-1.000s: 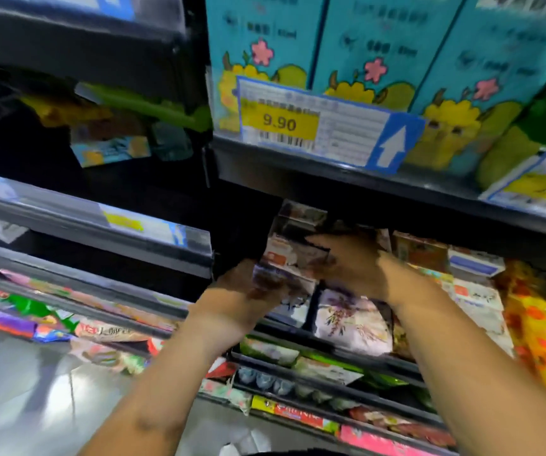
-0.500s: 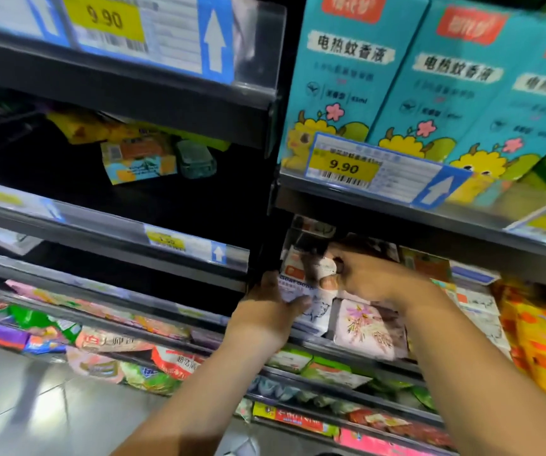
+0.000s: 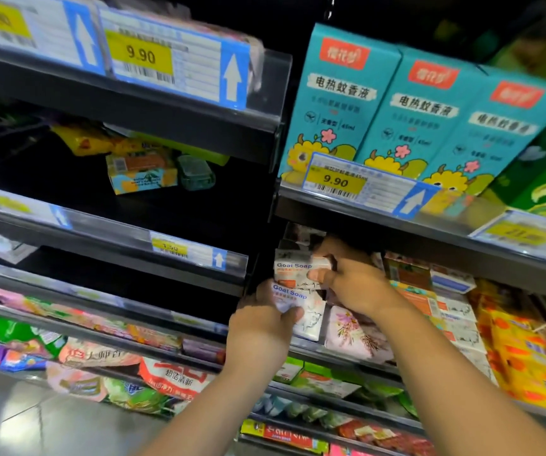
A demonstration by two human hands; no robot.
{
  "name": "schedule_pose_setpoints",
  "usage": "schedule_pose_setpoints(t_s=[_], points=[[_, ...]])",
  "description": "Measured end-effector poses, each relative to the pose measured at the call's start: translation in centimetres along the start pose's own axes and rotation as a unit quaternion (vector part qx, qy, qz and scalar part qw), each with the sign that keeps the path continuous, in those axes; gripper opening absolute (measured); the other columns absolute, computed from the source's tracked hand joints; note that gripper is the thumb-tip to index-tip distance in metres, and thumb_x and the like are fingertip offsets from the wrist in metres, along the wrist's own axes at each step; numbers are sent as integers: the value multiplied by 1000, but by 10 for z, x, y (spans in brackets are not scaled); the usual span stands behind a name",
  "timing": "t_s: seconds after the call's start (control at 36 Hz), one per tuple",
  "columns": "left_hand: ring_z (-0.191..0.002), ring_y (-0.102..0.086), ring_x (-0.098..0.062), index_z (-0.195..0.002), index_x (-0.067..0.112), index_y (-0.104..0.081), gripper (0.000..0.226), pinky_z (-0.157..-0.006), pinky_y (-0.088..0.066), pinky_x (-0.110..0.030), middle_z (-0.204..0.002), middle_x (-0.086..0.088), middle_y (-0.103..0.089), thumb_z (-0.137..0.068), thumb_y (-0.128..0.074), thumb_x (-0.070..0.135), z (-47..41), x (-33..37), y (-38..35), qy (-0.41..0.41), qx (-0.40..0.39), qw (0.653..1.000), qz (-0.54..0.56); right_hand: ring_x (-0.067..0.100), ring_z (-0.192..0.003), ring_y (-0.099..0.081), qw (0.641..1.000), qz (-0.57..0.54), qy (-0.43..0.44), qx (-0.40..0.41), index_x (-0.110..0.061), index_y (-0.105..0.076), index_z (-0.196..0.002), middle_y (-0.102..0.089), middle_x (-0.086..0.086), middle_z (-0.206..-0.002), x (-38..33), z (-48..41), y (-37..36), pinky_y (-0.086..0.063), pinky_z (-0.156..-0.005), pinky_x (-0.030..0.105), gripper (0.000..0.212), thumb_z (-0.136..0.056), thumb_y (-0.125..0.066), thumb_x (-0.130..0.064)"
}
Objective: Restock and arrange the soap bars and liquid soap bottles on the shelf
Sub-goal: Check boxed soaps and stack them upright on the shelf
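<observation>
**Goat Soap Bars: Two-Hand Hold at the Shelf Front**

Two white bars labelled "Goat Soap" stand stacked at the left end of the soap shelf, one directly above the other and touching.

1. Upper Goat Soap bar: the right hand pinches its right end, thumb on the printed face and fingers curled over the top edge.
2. Lower Goat Soap bar: the left hand grips it from the left, thumb pressed across the front face. The remaining fingers wrap behind the bar (they are hidden, so their exact lie cannot be told).

Just to the right of the lower bar, a pink floral soap pack leans on the same shelf. Further soap boxes in white and orange fill the row to the right, under the right forearm.

On the shelf above, three teal cartons stand upright side by side, with a yellow 9.90 price tag clipped in front of them.
</observation>
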State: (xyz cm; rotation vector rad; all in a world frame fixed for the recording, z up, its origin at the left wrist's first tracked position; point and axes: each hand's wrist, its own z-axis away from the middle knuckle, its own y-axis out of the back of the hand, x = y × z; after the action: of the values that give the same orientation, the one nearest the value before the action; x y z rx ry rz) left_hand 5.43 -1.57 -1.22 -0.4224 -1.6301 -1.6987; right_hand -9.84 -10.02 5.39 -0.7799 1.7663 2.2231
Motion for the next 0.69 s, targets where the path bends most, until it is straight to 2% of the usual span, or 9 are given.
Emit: schedule_pose_setpoints(t_s=[0.11,0.19,0.28,0.39,0.47,0.56,0.58,0.64,0.69], points=[[-96,-65,-25,-146,22,-33,71,-81,-53,-40,-115,-6,-68,-91,-55,61,5,-5,-3,-41,38,997,50,20,-91,-61,991,-109,3,77,-37,-58,-100,-62,-3,-92,3,7,-7,-44,-75,26,15,-91,-68,-43],[-91,-65,-20,-136,20,-45,93,-79,-54,-39,-112,-2,-67,-68,-39,83,11,-3,1,-54,19,992,112,26,-69,-62,967,-225,22,121,-46,-56,-91,-61,1,-80,3,14,-6,-59,-68,49,26,-87,-76,-30],[-97,-60,-20,-134,20,-46,92,-83,-54,-40,-121,-1,-57,-63,-45,79,16,-1,3,-45,27,986,158,30,-66,-51,928,-351,-14,122,-42,-63,-85,-56,13,-81,2,22,-2,-52,-63,65,29,-87,-76,-16],[-111,-55,-27,-139,14,-44,56,-87,-49,-37,-132,-9,-51,-92,-66,34,13,-3,-4,-10,66,978,196,29,-62,-46,915,-380,-40,133,-43,-69,-78,-61,27,-83,16,33,8,-43,-62,48,26,-87,-76,-20],[-112,-55,-26,-135,10,-50,47,-87,-43,-31,-125,-7,-53,-94,-65,25,10,-2,-11,-46,131,975,176,28,-65,-52,898,-405,-34,170,-24,-66,-89,-63,30,-85,35,40,19,-43,-61,40,13,-89,-73,-13],[-110,-54,-22,-130,7,-53,40,-86,-41,-31,-121,-6,-53,-94,-64,21,13,1,-13,-67,171,967,176,7,-86,-68,906,-365,0,214,-21,-69,-102,-74,4,-100,61,47,35,-51,-80,25,19,-88,-73,-8],[-111,-54,-22,-127,7,-54,37,-87,-42,-32,-122,-8,-54,-94,-63,19,16,2,-15,-82,188,962,182,4,-84,-67,909,-355,-1,221,-23,-69,-99,-74,0,-98,70,51,41,-52,-80,24,18,-88,-73,-9],[-113,-54,-21,-124,4,-54,33,-90,-43,-31,-123,-13,-54,-95,-61,19,22,6,-19,-101,221,950,194,13,-79,-64,908,-336,-27,248,-25,-68,-83,-72,4,-84,90,60,54,-52,-75,27,15,-87,-75,-12],[-108,-49,-18,-125,-2,-50,37,-89,-39,-20,-123,-15,-45,-95,-59,18,30,14,-23,-87,255,941,205,15,-85,-60,905,-321,-58,273,-20,-66,-84,-66,2,-79,110,69,65,-46,-67,16,13,-87,-74,-10]])
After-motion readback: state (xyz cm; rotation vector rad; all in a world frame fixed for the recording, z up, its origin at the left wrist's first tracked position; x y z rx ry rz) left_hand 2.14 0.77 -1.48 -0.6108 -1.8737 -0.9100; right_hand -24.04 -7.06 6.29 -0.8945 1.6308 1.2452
